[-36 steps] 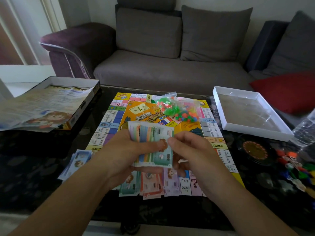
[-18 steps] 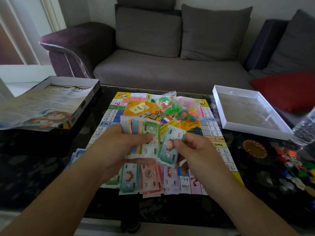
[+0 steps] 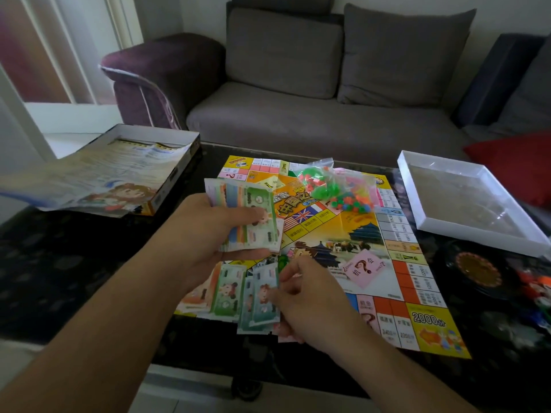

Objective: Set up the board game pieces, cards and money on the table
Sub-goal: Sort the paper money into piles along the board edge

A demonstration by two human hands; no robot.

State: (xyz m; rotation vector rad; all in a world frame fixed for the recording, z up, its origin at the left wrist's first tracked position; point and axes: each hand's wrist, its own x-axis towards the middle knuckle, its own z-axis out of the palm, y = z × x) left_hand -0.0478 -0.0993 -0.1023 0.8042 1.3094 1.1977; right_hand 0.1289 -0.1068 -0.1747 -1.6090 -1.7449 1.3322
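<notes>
My left hand (image 3: 205, 234) grips a fanned stack of play money (image 3: 250, 216) above the near left part of the game board (image 3: 351, 234). Lower down, my right hand (image 3: 307, 299) pinches a teal banknote (image 3: 264, 296) and holds it on a row of sorted money piles (image 3: 226, 290) at the board's near edge. A clear bag of coloured plastic pieces (image 3: 337, 189) lies on the far half of the board. A pink card (image 3: 362, 268) lies on the board to the right of my right hand.
An open game box with a rules sheet (image 3: 98, 177) sits far left on the dark glass table (image 3: 59, 263). A white box tray (image 3: 468, 201) stands far right. A black round spinner (image 3: 480, 271) and loose coloured tokens (image 3: 533, 290) lie right. A grey sofa (image 3: 313, 114) stands behind.
My right hand drew a teal note from the stack and moved it down to the piles at the board's near edge. My left hand kept hold of the stack.
</notes>
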